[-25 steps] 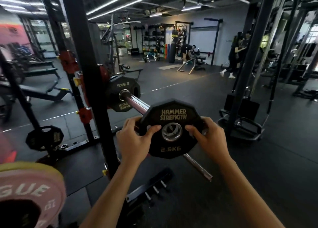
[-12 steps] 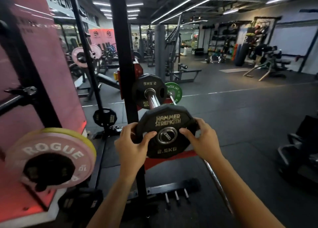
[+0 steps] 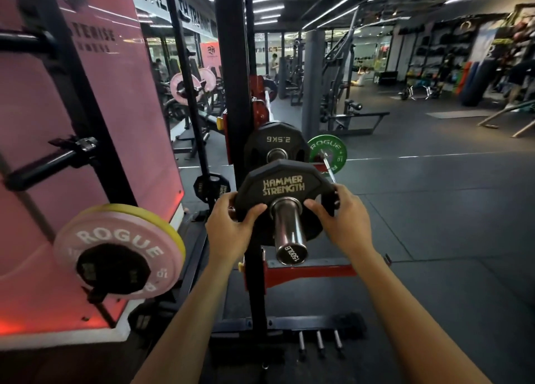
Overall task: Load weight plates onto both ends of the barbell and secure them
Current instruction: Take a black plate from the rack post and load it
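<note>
A black Hammer Strength plate (image 3: 282,185) sits on the chrome barbell sleeve (image 3: 289,236), whose end cap sticks out toward me. My left hand (image 3: 231,224) grips the plate's left edge, thumb across its face. On the plate's right edge my right hand (image 3: 338,220) holds the same way. Farther along the sleeve a second black 2.5 kg plate (image 3: 276,140) rests against the rack side. The barbell lies in the black rack upright (image 3: 234,94).
A pink Rogue plate (image 3: 121,250) hangs on a storage peg at the left. A green Rogue plate (image 3: 327,152) stands beyond the bar. Three short pegs (image 3: 320,341) stick up from the rack base. Open black floor lies to the right; people stand far back.
The plate I hold has slid onto the barbell sleeve; the sleeve's end now pokes through its hole toward me. My view has swung left, in line with the bar.
</note>
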Demonstrator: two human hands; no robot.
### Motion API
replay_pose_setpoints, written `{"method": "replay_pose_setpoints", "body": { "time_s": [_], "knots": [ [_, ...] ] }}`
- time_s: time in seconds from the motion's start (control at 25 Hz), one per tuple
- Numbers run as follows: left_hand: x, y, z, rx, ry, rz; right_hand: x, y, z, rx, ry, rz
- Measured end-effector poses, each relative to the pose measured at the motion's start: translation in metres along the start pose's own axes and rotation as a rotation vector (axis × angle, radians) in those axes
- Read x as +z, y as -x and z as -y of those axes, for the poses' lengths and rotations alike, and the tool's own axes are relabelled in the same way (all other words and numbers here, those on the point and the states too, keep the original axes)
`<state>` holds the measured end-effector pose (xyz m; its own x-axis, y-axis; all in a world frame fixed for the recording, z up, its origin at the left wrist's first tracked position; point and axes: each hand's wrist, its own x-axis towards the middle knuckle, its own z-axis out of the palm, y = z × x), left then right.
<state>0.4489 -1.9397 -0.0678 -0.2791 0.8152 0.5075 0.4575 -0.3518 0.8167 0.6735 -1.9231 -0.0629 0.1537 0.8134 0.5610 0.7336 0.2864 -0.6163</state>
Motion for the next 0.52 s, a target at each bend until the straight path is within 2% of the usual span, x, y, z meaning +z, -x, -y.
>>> {"method": "replay_pose_setpoints", "body": {
  "time_s": [0.36,0.52],
  "knots": [
    [0.052,-0.098,0.044,0.08,0.026,-0.064,0.057,-0.084,-0.025,0.049,0.022,-0.011],
    [0.073,-0.134,0.066,0.036,-0.008,-0.116,0.078,-0.124,-0.031,0.024,0.042,-0.066]
  ]
}}
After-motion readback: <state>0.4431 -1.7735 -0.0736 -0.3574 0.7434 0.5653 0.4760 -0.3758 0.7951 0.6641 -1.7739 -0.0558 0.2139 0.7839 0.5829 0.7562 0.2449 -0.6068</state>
